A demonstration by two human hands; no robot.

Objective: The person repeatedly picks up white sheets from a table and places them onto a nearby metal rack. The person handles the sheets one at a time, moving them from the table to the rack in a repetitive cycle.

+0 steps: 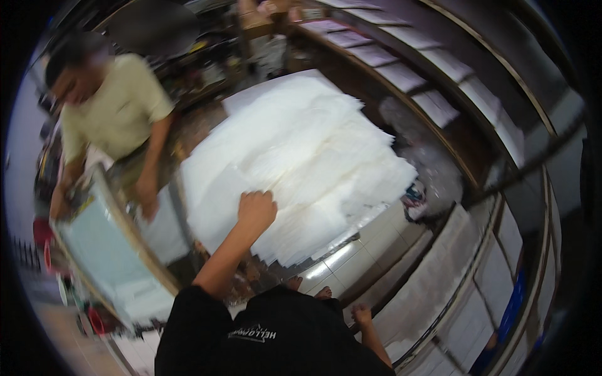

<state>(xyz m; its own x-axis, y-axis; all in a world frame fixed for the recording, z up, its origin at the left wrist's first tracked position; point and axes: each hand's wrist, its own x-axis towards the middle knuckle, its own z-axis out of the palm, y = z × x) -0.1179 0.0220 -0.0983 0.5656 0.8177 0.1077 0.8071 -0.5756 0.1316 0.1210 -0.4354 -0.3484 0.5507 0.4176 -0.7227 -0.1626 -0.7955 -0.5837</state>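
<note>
White sheets lie beneath the curled left hand.

Glossy tiled floor, dark shelving rightward, bluish wall far left.

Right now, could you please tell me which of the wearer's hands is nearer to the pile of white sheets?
Left. The left hand is over the near part of the pile of white sheets, while the right hand is lower and to the right, apart from it.
</note>
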